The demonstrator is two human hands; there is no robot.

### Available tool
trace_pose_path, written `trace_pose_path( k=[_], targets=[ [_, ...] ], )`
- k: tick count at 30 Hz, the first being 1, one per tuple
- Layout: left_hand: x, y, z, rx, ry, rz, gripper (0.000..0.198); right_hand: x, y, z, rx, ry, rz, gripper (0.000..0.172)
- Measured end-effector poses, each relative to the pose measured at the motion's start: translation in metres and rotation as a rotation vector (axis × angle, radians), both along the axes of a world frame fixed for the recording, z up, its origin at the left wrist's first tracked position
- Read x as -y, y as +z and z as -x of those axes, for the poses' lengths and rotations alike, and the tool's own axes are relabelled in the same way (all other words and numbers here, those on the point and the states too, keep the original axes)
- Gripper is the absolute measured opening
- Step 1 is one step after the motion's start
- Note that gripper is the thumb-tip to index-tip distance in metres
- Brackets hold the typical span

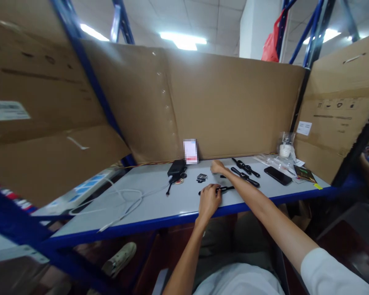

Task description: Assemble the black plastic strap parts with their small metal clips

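My left hand (209, 200) is near the front edge of the table, its fingers curled over a black watch (226, 189) whose strap shows on both sides. Farther back, my right hand (218, 166) is closed low over the tabletop; anything in its fingers is hidden. A small dark piece (223, 176) lies just below the right hand. To the left of it are some small black and grey pieces (202, 178). Right of my right forearm lie another black watch (245, 177) and a black strapped item (246, 167) behind it.
A black phone (277, 175), plastic bags (273, 162) and a white cup (284, 150) are on the right. On the left are a black box (176, 168), white cables (132, 200) and a power strip (86, 189). Cardboard (233, 106) walls surround the table (160, 205).
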State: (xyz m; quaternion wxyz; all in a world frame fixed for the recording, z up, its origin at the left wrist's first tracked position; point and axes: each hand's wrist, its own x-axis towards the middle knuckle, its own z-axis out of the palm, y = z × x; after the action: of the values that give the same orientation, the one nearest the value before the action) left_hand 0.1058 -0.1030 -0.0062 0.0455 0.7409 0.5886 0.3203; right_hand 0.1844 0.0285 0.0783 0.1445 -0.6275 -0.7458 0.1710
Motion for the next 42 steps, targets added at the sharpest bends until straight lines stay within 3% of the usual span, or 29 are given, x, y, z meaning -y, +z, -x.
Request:
trace_pose_path(
  k=[6,12,15,19,26,31,42],
  targets=[
    [-0.005,-0.003,0.001,-0.071,0.015,0.036,0.030,0.042,-0.012,-0.017,-0.207,0.036,-0.205,0.024],
    [-0.002,-0.003,0.002,-0.073,-0.013,0.006,0.028,0.124,-0.056,-0.078,-0.359,-0.127,-0.408,0.014],
    [0.004,-0.001,0.000,-0.096,0.005,-0.021,0.026,0.145,-0.075,-0.097,-0.372,-0.185,-0.436,0.014],
    [0.011,0.004,-0.005,-0.120,0.127,-0.004,0.024,0.151,-0.085,-0.101,-0.359,-0.197,-0.465,0.014],
    [0.005,0.003,-0.003,-0.066,0.082,0.068,0.036,0.169,-0.091,-0.093,-0.306,-0.202,-0.605,0.026],
    [0.003,0.002,-0.002,-0.051,0.080,0.078,0.037,0.177,-0.101,-0.088,-0.113,-0.239,-0.704,0.027],
    [0.007,0.004,-0.003,-0.057,0.073,0.070,0.035,0.177,-0.100,-0.086,-0.059,-0.244,-0.635,0.025]
  ],
)
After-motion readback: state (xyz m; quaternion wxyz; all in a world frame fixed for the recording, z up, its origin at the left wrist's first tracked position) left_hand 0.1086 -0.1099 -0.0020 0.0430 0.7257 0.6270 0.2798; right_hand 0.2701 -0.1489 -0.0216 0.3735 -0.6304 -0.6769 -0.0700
